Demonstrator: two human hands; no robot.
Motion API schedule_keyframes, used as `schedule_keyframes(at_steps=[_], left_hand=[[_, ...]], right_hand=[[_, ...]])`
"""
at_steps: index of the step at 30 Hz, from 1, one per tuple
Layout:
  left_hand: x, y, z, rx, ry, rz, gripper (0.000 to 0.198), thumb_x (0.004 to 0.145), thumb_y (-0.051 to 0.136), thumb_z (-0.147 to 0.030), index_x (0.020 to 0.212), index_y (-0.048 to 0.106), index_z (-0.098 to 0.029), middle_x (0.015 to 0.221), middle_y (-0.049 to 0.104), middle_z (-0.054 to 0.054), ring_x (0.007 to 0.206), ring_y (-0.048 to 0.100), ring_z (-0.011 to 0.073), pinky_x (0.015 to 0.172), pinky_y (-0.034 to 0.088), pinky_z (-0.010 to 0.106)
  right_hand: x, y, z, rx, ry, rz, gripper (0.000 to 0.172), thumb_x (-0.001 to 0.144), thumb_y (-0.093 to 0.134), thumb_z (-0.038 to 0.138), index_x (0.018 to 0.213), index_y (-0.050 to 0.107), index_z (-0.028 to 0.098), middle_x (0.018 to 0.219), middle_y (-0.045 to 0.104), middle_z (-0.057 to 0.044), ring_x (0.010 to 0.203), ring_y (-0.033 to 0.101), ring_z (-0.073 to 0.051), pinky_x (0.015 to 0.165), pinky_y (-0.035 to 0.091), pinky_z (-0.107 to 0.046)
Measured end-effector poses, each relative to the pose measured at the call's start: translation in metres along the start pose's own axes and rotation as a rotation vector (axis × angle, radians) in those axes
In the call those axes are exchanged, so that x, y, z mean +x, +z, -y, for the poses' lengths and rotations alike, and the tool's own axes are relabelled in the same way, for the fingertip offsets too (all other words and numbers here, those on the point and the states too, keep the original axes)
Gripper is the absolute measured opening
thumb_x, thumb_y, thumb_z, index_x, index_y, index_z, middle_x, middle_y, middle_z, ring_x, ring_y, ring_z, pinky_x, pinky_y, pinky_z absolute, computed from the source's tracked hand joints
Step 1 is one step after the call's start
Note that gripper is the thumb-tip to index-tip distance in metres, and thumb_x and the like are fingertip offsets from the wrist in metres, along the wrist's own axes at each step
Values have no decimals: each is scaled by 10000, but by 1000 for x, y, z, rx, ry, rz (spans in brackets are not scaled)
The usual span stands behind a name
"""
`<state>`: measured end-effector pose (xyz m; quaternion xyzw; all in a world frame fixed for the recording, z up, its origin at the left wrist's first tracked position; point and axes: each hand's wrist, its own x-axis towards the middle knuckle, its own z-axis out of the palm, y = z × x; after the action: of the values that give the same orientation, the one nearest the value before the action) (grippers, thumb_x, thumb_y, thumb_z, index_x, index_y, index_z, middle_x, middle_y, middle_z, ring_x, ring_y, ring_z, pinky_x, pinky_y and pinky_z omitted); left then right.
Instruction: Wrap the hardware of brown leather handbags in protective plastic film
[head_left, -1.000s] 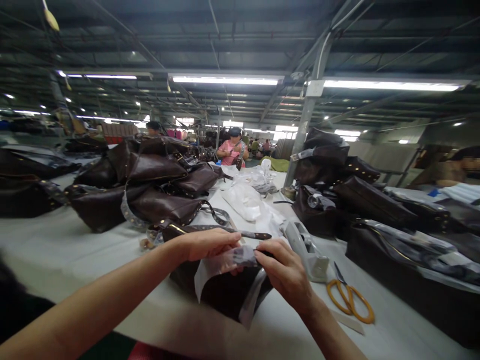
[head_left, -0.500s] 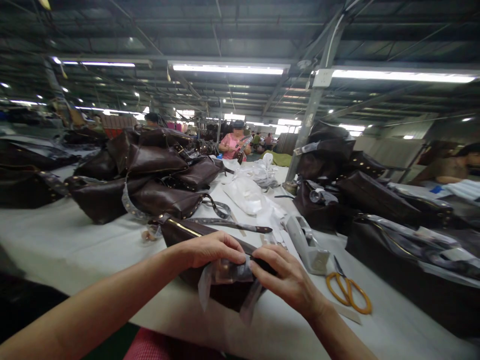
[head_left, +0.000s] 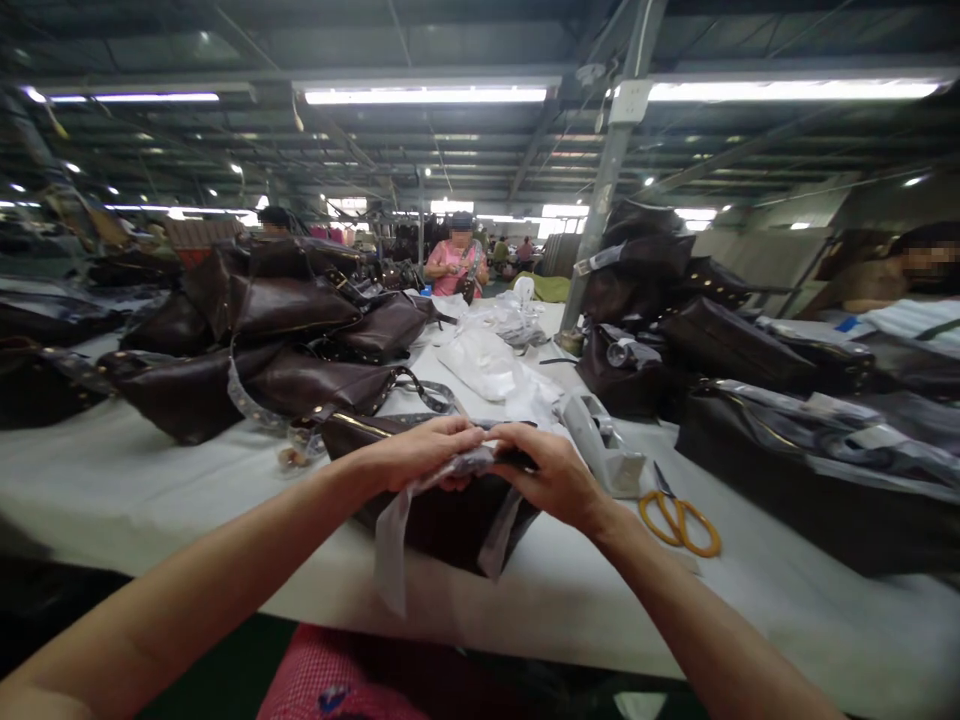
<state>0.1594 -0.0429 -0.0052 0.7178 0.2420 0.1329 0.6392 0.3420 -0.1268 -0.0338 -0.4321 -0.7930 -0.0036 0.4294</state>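
A dark brown leather bag (head_left: 457, 520) with a gold zip lies on the table before me. Over its top edge, my left hand (head_left: 431, 450) is closed on a translucent wrapping sheet (head_left: 391, 550), whose loose end hangs down the bag's front. My right hand (head_left: 551, 465) meets it at the fingertips, its fingers curled around the dark strap, which appears partly wrapped. The hands hide most of the strap and the exact grip. A second wrap end hangs below the right hand.
Orange-handled scissors (head_left: 679, 525) and a grey tape dispenser (head_left: 600, 445) lie to the right. Brown bags (head_left: 300, 315) are heaped at left, more bags (head_left: 795, 480) at right. White plastic wrapping (head_left: 480, 360) covers the middle. A metal post (head_left: 600, 220) rises behind; a person in pink (head_left: 456, 262) sits beyond.
My hands have come together at the bag's top edge, and the wrap has been lifted from its front. The wrap's left end hangs longer. The view has tilted down slightly.
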Motion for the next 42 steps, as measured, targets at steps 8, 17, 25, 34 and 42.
schedule_keyframes(at_steps=[8, 17, 25, 34, 42], left_hand=[[-9, -8, -21, 180, -20, 146, 454, 810, 547, -568, 964, 568, -142, 879, 660, 62, 817, 624, 195, 716, 483, 304], [-18, 2, -30, 881, 171, -74, 201, 777, 485, -172, 922, 625, -172, 774, 609, 7, 715, 543, 148, 631, 393, 225], [-6, -4, -17, 545, 30, 24, 337, 746, 525, -197, 1082, 497, -185, 760, 601, -17, 658, 585, 139, 549, 434, 211], [6, -2, -8, 277, -53, -7, 145, 758, 497, -260, 873, 469, -177, 740, 597, -11, 632, 613, 138, 540, 491, 235], [-2, 9, -12, 685, 143, -142, 220, 798, 441, -194, 1006, 513, -186, 697, 588, -12, 607, 559, 130, 531, 399, 212]], right_hand=[[14, -9, 0, 119, 105, 160, 108, 815, 612, 225, 816, 718, 201, 741, 657, 2, 683, 592, -132, 656, 440, -227], [20, -6, -9, 259, 281, 296, 169, 774, 571, 234, 813, 725, 176, 649, 614, 38, 630, 532, -124, 605, 390, -214], [23, -7, -11, 219, 345, 300, 130, 787, 590, 234, 789, 702, 169, 616, 591, 52, 598, 520, -111, 583, 365, -213], [-4, 12, 33, -302, 174, -341, 111, 851, 556, 175, 762, 620, 195, 767, 633, -52, 736, 581, -176, 690, 441, -285], [-14, 46, 40, 380, 679, -506, 210, 789, 643, 394, 836, 632, 190, 712, 693, -37, 550, 653, -186, 413, 471, -258]])
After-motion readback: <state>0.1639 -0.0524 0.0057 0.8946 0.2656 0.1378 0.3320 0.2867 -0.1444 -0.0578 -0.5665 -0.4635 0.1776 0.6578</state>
